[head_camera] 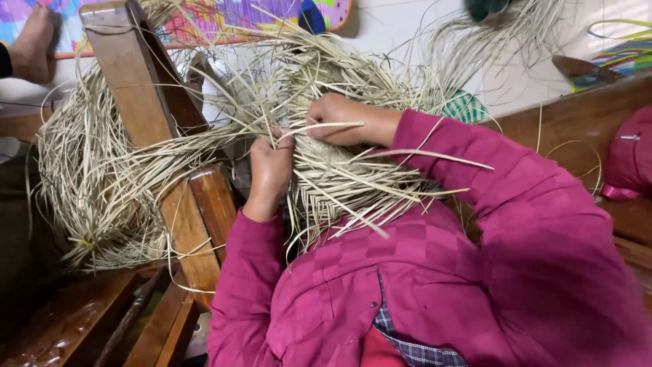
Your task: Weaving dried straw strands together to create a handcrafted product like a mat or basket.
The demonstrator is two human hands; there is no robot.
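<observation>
A half-woven piece of pale straw (333, 170) rests against my chest, with many loose strips fanning out from it. My left hand (270, 170) is closed on a few of these strips at the piece's left edge. Just above, my right hand (343, 121) pinches a single straw strip (324, 128) that runs leftward toward the left thumb. Both arms wear magenta checked sleeves (435, 272). The woven centre is partly hidden behind my hands.
A big tangled bundle of loose straw (95, 177) hangs over a brown wooden frame (156, 122) on the left. Another person's bare foot (32, 42) lies on a bright mat (204, 20) at the top left. A wooden bench (577, 122) and pink cloth (628, 156) are on the right.
</observation>
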